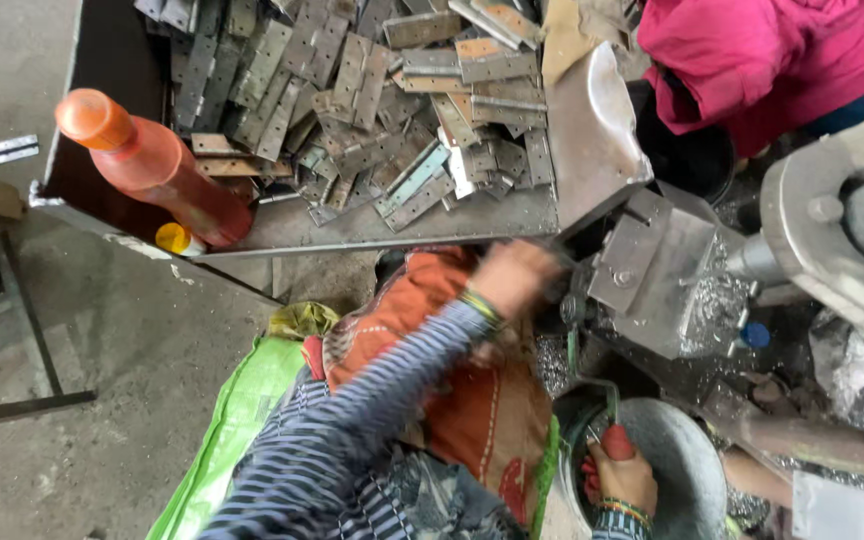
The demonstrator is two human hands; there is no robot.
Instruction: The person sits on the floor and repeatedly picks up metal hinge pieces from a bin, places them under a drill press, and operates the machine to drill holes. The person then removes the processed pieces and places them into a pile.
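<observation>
Beside the counter (372,235) heaped with metal hinges (372,90), the left hand (514,278), blurred, reaches the drilling machine (652,270); its grip cannot be told. The right hand (624,478) has its fingers closed round a red-handled lever (612,435). Feeding a hinge seems in hand; next needs steady lever pressure.

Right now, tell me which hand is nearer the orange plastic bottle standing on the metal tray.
Left. The left hand is raised, blurred, at the tray's front edge, right of the orange plastic bottle. The right hand grips a red handle far lower.

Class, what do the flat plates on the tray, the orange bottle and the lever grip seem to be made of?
Plates: probably steel, dull grey, some rust-brown, punched holes. Bottle: likely plastic, translucent orange, smooth. Grip in the right hand: seemingly rubber or plastic, matte red.
</observation>
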